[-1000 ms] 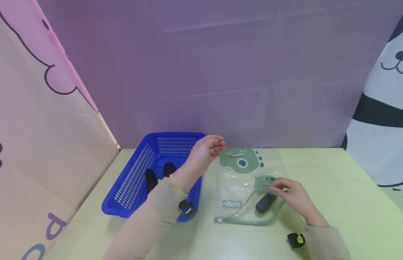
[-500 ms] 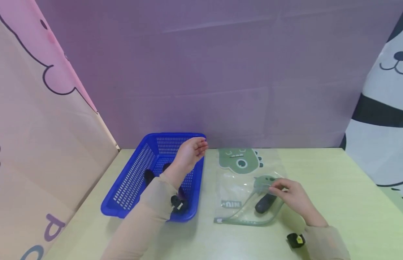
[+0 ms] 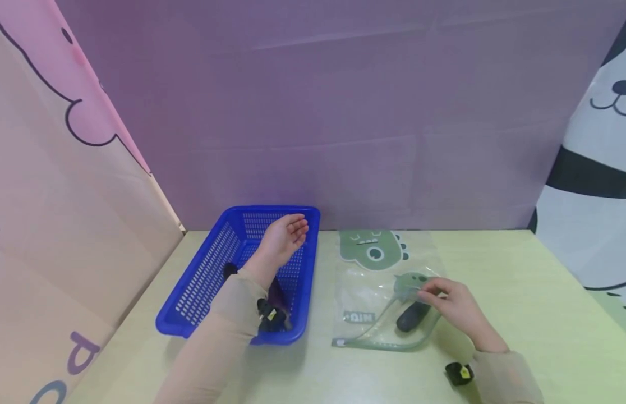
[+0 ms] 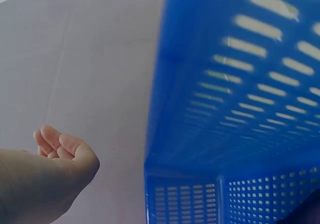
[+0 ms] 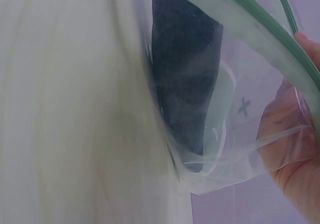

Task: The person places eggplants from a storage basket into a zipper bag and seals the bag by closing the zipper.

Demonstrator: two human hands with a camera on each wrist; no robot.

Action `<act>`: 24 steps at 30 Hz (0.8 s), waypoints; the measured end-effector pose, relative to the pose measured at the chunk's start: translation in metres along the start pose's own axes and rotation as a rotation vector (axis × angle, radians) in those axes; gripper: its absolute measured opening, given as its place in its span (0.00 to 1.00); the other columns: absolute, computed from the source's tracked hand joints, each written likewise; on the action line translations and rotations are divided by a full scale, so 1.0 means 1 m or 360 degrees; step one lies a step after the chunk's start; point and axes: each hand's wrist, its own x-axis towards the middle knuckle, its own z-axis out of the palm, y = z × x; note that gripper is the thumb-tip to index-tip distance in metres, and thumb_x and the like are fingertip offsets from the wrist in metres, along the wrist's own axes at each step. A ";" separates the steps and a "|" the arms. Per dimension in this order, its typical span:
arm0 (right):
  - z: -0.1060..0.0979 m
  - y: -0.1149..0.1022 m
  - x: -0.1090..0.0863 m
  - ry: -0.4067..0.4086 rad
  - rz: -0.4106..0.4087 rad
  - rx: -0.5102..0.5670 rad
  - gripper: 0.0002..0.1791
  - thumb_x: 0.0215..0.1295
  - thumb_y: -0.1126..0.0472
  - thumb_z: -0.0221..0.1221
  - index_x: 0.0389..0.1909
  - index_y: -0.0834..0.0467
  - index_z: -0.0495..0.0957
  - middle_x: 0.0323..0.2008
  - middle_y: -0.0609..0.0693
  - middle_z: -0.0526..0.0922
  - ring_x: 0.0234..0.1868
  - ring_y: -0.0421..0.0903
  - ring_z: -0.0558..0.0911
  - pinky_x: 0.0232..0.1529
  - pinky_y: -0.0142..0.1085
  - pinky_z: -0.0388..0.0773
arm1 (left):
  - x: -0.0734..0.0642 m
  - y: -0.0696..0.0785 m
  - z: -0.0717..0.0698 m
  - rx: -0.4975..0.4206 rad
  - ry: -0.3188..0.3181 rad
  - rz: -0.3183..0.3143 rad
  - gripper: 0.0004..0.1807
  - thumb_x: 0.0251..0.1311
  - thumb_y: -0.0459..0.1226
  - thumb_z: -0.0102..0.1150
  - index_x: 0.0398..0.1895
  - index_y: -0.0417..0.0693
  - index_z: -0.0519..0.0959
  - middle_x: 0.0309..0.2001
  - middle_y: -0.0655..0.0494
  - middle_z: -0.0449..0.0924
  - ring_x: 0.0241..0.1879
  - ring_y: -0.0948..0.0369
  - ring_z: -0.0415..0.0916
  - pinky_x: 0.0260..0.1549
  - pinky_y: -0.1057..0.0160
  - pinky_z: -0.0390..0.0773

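Observation:
My left hand (image 3: 285,238) hovers over the blue basket (image 3: 313,269), fingers loosely bent and nothing in them. Also in the left wrist view, the hand (image 4: 62,159) shows beside the basket wall (image 4: 175,108). Under my left forearm a purple eggplant (image 3: 277,294) lies in the basket, and the end of another dark one (image 3: 229,270) shows past the sleeve. On the right, my right hand (image 3: 454,303) pinches the mouth edge of a clear zip bag (image 3: 358,292) with green trim. Inside the bag lies a dark eggplant (image 3: 412,317), seen through plastic in the right wrist view (image 5: 185,73).
The pale wooden table (image 3: 520,280) runs back to a purple cloth wall (image 3: 343,112). A zip slider (image 3: 339,342) sits at the bag's near left corner. Black wrist cameras (image 3: 459,374) hang at both wrists. Printed cloth panels (image 3: 590,196) stand at the sides.
My left hand has moved left, from beside the bag to above the basket, uncovering the purple eggplant at the basket's near right. The right hand and bag have stayed put.

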 end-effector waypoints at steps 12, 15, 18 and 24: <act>0.000 0.000 0.000 -0.0006 0.0004 -0.0007 0.02 0.58 0.65 0.63 0.30 0.60 0.81 0.31 0.51 0.84 0.30 0.29 0.74 0.32 0.27 0.76 | 0.007 -0.005 -0.016 -0.0033 0.0085 -0.0035 0.21 0.73 0.36 0.33 0.63 0.32 0.61 0.38 0.56 0.69 0.45 0.61 0.67 0.40 0.70 0.71; 0.000 0.001 0.000 -0.0006 0.0010 -0.0009 0.02 0.58 0.64 0.63 0.30 0.59 0.81 0.31 0.50 0.84 0.30 0.29 0.74 0.33 0.27 0.76 | 0.010 -0.008 -0.021 0.0006 0.0123 -0.0033 0.23 0.72 0.36 0.32 0.65 0.31 0.60 0.40 0.56 0.71 0.47 0.60 0.68 0.43 0.71 0.71; 0.001 0.001 0.000 -0.0012 0.0021 0.0000 0.02 0.58 0.64 0.63 0.30 0.60 0.81 0.31 0.50 0.84 0.30 0.29 0.74 0.32 0.27 0.76 | 0.020 -0.014 -0.033 -0.0021 0.0107 -0.0023 0.22 0.72 0.37 0.35 0.63 0.32 0.63 0.44 0.52 0.72 0.49 0.60 0.69 0.48 0.68 0.71; 0.001 0.001 0.000 -0.0015 0.0042 0.0019 0.02 0.58 0.65 0.63 0.30 0.60 0.81 0.31 0.50 0.83 0.29 0.30 0.74 0.31 0.27 0.75 | 0.105 -0.052 -0.100 -0.0248 -0.0110 -0.0023 0.15 0.65 0.41 0.51 0.50 0.41 0.74 0.44 0.52 0.76 0.46 0.59 0.73 0.46 0.64 0.74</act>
